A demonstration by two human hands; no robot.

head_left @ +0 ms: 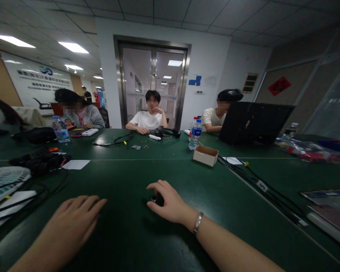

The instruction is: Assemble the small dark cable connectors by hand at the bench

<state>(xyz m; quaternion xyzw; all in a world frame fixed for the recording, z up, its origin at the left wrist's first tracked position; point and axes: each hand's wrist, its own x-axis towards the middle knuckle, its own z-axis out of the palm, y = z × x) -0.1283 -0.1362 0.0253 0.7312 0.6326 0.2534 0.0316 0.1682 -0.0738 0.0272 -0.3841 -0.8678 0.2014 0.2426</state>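
My left hand [70, 219] is over the dark green table [116, 241] at lower left, palm down. Its fingers are stretched out and hold nothing that I can see. My right hand [170, 202], with a silver bracelet [198, 222] on the wrist, is near the middle. Thumb and fingers curve apart around a small dark object with a shiny rim [153, 198]. A gap shows between this small thing and the fingertips; its kind is too small to tell, and the curled fingers partly hide it.
An open cardboard box [205, 155] stands beyond my right hand, beside water bottles [195, 135]. Black cables [257, 185] run along the right. At left lie a white-and-blue plastic basket [8, 181] and tangled black gear [39, 160]. Several people sit across the table; black monitors [255, 122] stand at right.
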